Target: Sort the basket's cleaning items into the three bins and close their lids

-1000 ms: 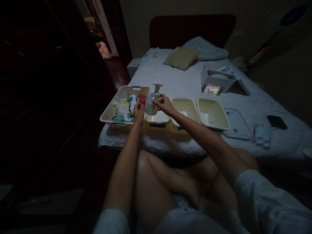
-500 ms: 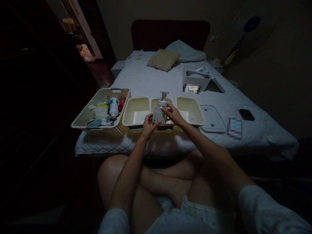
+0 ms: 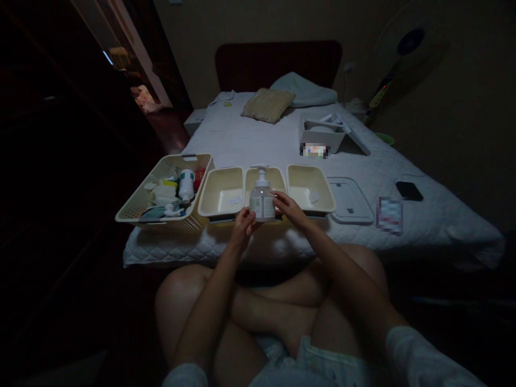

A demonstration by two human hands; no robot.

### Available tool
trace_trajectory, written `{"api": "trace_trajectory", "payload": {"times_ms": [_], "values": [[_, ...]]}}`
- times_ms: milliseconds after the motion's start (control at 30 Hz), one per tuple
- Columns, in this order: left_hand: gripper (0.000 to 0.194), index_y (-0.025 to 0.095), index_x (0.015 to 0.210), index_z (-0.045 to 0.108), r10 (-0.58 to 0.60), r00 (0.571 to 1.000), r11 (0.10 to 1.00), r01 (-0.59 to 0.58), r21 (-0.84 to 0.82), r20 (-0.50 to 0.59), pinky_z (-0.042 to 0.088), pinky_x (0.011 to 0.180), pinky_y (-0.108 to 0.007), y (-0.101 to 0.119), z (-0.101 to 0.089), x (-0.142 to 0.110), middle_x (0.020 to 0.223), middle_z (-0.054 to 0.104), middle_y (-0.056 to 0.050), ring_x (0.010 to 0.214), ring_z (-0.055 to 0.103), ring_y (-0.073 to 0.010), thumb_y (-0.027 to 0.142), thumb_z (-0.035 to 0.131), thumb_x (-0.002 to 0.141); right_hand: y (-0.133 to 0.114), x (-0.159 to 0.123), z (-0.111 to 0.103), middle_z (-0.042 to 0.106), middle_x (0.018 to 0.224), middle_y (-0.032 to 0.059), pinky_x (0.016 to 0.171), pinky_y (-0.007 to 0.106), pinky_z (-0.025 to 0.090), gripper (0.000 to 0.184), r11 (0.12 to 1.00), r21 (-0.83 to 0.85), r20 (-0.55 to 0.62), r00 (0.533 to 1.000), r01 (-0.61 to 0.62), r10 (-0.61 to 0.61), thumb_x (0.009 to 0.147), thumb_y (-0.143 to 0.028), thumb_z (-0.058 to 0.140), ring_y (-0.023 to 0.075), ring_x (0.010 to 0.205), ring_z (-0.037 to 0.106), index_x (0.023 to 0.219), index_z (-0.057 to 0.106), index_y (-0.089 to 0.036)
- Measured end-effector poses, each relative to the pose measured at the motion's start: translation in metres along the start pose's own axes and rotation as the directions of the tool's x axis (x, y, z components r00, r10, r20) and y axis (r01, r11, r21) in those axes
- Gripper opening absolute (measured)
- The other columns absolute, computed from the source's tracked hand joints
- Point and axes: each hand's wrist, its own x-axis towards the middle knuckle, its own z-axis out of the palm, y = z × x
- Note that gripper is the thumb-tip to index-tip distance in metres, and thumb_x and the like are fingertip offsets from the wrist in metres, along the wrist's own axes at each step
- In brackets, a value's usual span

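Observation:
A clear pump bottle (image 3: 262, 204) with a white pump top and a pale label is held upright between my two hands. My left hand (image 3: 242, 228) grips its lower left side. On its right side, the fingers of my right hand (image 3: 288, 207) press against the bottle. Behind it stand three cream bins in a row: the left bin (image 3: 213, 201), the middle bin (image 3: 278, 176), partly hidden by the bottle, and the right bin (image 3: 296, 188). Small white paper pieces lie in the left and right bins.
A perforated basket (image 3: 133, 209) at left holds a white bottle (image 3: 186, 185), cloths and red and yellow items. Right of the bins lie a grey lid (image 3: 350, 207), a pixelated pack (image 3: 389, 215) and a black phone (image 3: 409, 191). Farther back are a white box (image 3: 320, 141) and a pillow (image 3: 269, 105).
The pump bottle has come lower and nearer to me, and turned so its label and pump face differently. My right hand has slid from near its neck down to its side.

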Motion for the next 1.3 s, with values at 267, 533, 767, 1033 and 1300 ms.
{"api": "trace_trajectory", "payload": {"times_ms": [267,533,767,1033,1300], "values": [[0.035,0.017,0.101,0.056,-0.082,0.99,0.996,0.085,-0.016,0.116,0.046,0.086,-0.037,-0.009,0.005,-0.004,0.109,0.061,-0.009,0.103,0.057,-0.0228,0.042,0.057,0.077,0.011,-0.015,-0.003,0.062,0.092,0.0021,0.069,0.027,0.048,0.053,0.992,0.125,0.028,0.999,-0.028,0.024,0.07,-0.053,0.061,0.0154,0.084,0.058,0.112,0.052,-0.023],[0.04,0.017,0.104,0.06,-0.065,0.998,0.994,0.064,0.086,0.014,0.044,0.091,-0.037,-0.011,0.01,0.002,0.108,0.062,-0.008,0.104,0.057,-0.0227,0.041,0.063,0.072,0.007,-0.013,-0.005,0.063,0.091,0.0017,0.067,0.026,0.049,0.051,0.986,0.156,-0.072,0.995,-0.053,0.065,0.063,-0.054,0.064,0.0154,0.083,0.059,0.102,0.052,-0.023],[0.044,0.02,0.101,0.061,-0.023,0.993,0.98,0.045,0.192,-0.116,0.045,0.09,-0.037,-0.012,0.011,0.005,0.108,0.062,-0.007,0.103,0.057,-0.022,0.044,0.069,0.065,0.009,-0.014,-0.004,0.061,0.084,0.0006,0.058,0.024,0.048,0.052,0.989,0.134,-0.189,0.978,-0.061,0.086,0.062,-0.056,0.065,0.0132,0.071,0.058,0.098,0.05,-0.022],[0.055,0.021,0.109,0.058,0.029,0.999,0.965,-0.021,0.262,-0.025,0.042,0.093,-0.036,-0.013,0.011,-0.002,0.11,0.062,-0.008,0.103,0.057,-0.022,0.043,0.073,0.06,0.009,-0.013,0.006,0.059,0.089,0.0024,0.066,0.031,0.05,0.057,0.985,-0.168,-0.287,0.958,-0.036,-0.014,0.061,-0.058,0.065,0.0149,0.072,0.058,0.104,0.05,-0.024],[0.056,0.018,0.103,0.059,0.09,0.992,0.97,-0.067,0.236,-0.087,0.042,0.093,-0.037,-0.013,0.004,-0.005,0.107,0.063,-0.008,0.098,0.059,-0.0217,0.035,0.078,0.054,0.0,-0.022,0.024,0.06,0.092,0.0037,0.065,0.029,0.049,0.051,0.983,-0.179,-0.27,0.963,-0.026,-0.023,0.069,-0.058,0.057,0.0151,0.075,0.059,0.108,0.051,-0.026]]}}
